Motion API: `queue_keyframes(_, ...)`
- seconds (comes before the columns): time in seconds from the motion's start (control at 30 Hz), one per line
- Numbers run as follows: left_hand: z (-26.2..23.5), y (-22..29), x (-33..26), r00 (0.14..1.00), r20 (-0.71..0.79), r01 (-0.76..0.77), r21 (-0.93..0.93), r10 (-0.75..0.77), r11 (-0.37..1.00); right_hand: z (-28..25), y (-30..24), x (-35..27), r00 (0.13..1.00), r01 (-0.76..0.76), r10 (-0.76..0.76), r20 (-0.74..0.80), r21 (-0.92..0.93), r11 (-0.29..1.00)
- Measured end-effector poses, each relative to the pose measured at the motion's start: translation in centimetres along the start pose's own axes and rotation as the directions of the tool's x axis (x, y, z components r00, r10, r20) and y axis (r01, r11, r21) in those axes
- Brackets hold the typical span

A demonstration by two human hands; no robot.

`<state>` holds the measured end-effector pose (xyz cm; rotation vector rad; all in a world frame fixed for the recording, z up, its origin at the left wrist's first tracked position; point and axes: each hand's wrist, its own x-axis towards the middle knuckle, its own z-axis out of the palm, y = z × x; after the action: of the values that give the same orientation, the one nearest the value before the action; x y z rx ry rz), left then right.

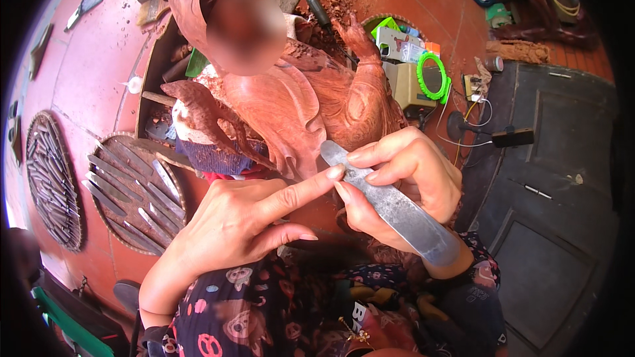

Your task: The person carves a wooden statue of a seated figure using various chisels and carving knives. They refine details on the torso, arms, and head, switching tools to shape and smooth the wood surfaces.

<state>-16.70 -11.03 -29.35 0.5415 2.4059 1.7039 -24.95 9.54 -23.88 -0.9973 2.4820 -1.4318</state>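
In my right hand [413, 175] is a long, flat grey metal scraper blade [397, 208] with rounded ends, pinched between thumb and fingers. It slants from the lower right up toward the middle. My left hand [245, 215] holds nothing; its index finger is stretched out with the tip touching the blade near the upper end, and its thumb stands apart below. Just beyond both hands lies a carved reddish wooden statue [291, 119] with draped folds and a raised carved hand [357, 43]. Part of it is hidden behind my hands.
At left, a round woven tray [98, 152] holds several flat blades; a second basket [33, 132] is full of slim tools. A green-rimmed round item [433, 78] stands by a beige box [411, 89]. A phone [512, 137] and dark cabinet [562, 211] are at right.
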Motion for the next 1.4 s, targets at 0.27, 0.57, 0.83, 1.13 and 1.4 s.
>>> queue_keyframes(0.27,0.1,-0.8,-0.2,1.000,-0.003,0.016,0.014,-0.016,1.000,0.9,0.8,0.9,0.997,0.077,-0.077,0.001,-0.083,0.994)
queue_keyframes(0.57,-0.1,-0.7,-0.3,0.999,0.025,-0.020,-0.015,0.021,1.000,1.1,0.8,1.1,0.994,0.104,-0.104,-0.025,-0.032,0.994)
queue_keyframes(0.83,-0.4,-1.0,-0.4,0.999,0.047,-0.006,-0.023,0.007,1.000,0.8,-0.4,1.4,0.998,0.025,-0.018,0.064,-0.103,0.994)
queue_keyframes(1.13,-0.3,-1.6,-0.5,0.998,0.047,-0.034,0.039,0.032,0.999,1.1,-0.2,2.0,0.999,0.039,-0.036,0.027,-0.099,0.994)
queue_keyframes(1.4,-0.5,-1.3,-0.2,0.998,0.057,-0.006,0.051,0.003,0.999,1.1,-0.5,1.6,1.000,-0.011,0.013,0.016,-0.129,0.992)
